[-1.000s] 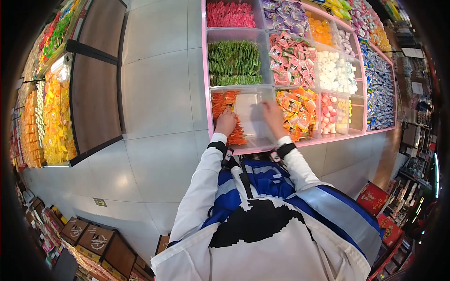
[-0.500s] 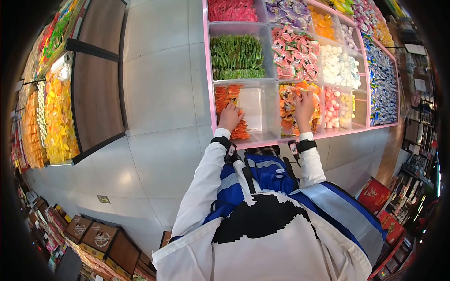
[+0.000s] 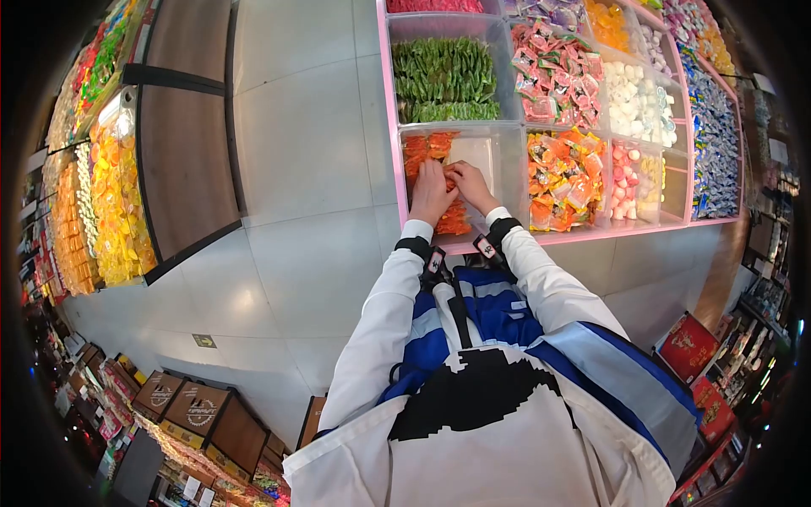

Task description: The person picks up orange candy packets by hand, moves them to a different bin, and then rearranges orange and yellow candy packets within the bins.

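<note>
In a clear compartment of the pink-edged display, orange candy packets (image 3: 440, 145) stand in a row along the left side. My left hand (image 3: 432, 194) lies over this row, its fingers curled down onto the packets. Close beside it, my right hand (image 3: 472, 188) reaches in from the right with thumb and fingers pinched at an orange packet. The fingertips of both hands nearly meet, partly hiding what they grip. The compartment's pale bottom (image 3: 481, 159) shows to the right of the row. One compartment over lie orange-and-yellow wrapped candies (image 3: 568, 179).
Green packets (image 3: 445, 74) and pink packets (image 3: 557, 76) fill the compartments behind. White candies (image 3: 627, 97) and pink-and-white ones (image 3: 625, 173) are to the right. A brown-sided candy stand (image 3: 187, 160) is at left across the tiled floor (image 3: 296, 152). Brown boxes (image 3: 198, 414) stand lower left.
My right hand has left the orange-and-yellow candies and moved left into the orange packet compartment beside my left hand. The view has shifted slightly, so the display sits higher and further right.
</note>
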The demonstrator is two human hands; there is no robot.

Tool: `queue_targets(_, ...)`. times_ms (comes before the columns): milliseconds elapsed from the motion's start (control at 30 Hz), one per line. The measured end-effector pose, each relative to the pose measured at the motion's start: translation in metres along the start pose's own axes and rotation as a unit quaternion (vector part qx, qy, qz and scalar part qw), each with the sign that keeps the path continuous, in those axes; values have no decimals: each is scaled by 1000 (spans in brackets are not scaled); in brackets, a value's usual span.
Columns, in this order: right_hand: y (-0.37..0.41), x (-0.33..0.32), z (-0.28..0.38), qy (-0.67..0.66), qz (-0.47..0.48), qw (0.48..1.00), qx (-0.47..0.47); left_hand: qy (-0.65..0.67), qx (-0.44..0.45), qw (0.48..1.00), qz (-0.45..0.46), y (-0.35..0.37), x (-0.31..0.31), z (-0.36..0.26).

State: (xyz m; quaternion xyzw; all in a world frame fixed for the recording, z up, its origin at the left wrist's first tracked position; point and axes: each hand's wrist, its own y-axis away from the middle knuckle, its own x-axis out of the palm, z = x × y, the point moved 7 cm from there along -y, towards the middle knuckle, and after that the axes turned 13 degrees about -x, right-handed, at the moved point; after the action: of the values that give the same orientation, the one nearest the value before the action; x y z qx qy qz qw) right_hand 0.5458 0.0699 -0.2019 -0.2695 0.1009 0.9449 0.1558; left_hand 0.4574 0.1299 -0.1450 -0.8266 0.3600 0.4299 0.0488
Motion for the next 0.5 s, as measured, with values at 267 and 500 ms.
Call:
queue_targets(267, 0, -3, -38, -33, -19, 990, 136, -34, 6, 993, 114, -3, 20, 5)
queue_targets(500, -21, 6, -49, -70, -110, 969, 211, -72, 14, 987, 145, -1, 26, 6)
